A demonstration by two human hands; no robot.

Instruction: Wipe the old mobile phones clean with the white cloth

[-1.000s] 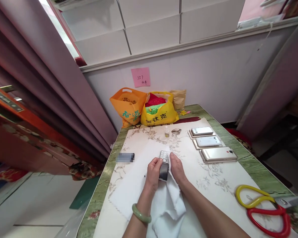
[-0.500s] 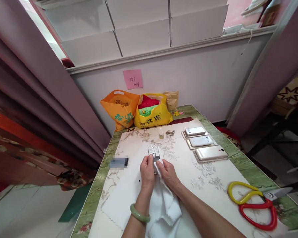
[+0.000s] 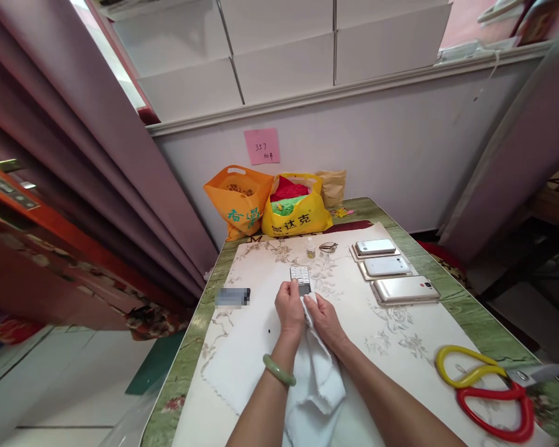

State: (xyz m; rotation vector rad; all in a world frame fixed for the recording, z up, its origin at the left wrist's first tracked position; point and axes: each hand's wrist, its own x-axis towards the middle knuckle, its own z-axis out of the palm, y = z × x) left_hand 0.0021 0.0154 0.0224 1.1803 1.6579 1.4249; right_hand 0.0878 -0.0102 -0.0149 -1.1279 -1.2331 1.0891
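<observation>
My left hand [image 3: 289, 308] is closed around a small silver keypad phone [image 3: 300, 277], whose keypad end sticks out past the fingers. Against the phone's lower part, my right hand [image 3: 323, 318] pinches a white cloth [image 3: 317, 379]. The rest of the cloth trails down over the table toward me. A green bangle [image 3: 278, 369] sits on my left wrist. Both hands hover over a white floral table cover [image 3: 400, 329].
Three smartphones [image 3: 391, 267] lie in a row at the right. Yellow and red scissors [image 3: 491, 388] rest at the near right. A small bottle [image 3: 310, 248] and a metal clip [image 3: 328, 246] sit behind. Orange bag [image 3: 239, 200] and yellow bag [image 3: 295, 214] stand by the wall. A blurred item [image 3: 233, 297] lies left.
The right hand has brought the cloth up onto the phone, covering its dark screen. The phone has been raised slightly and pushed farther away from me.
</observation>
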